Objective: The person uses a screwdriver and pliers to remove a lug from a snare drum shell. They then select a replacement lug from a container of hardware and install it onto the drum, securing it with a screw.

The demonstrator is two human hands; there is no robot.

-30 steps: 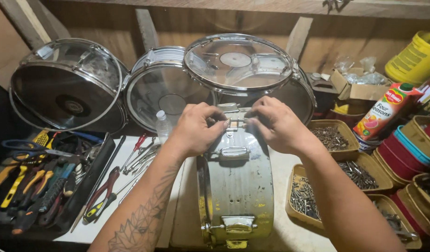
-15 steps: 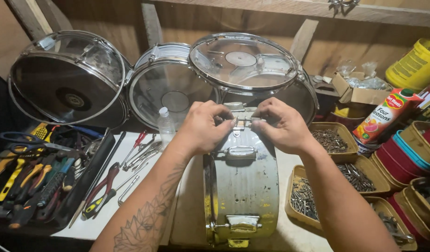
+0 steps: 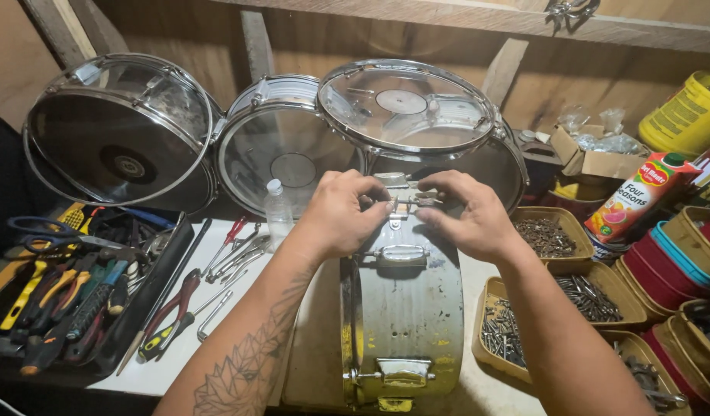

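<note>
Head view: drum shell (image 3: 405, 316) lies on its side on the bench, centre, its far rim toward the three finished drums (image 3: 278, 146) against the wall. Your left hand (image 3: 341, 212) and right hand (image 3: 469, 216) meet at a small metal lug (image 3: 401, 202) on the shell's top far edge; fingertips of both pinch narrowly on it, each wrist bent down, forearms converging from below. Risk, as a judgement: the shell rests on a curved side and could roll if you press off-centre; a loosened small part could drop into the screw trays (image 3: 559, 289) at right, or toward the pliers (image 3: 174, 312) at left, and be lost.
</note>
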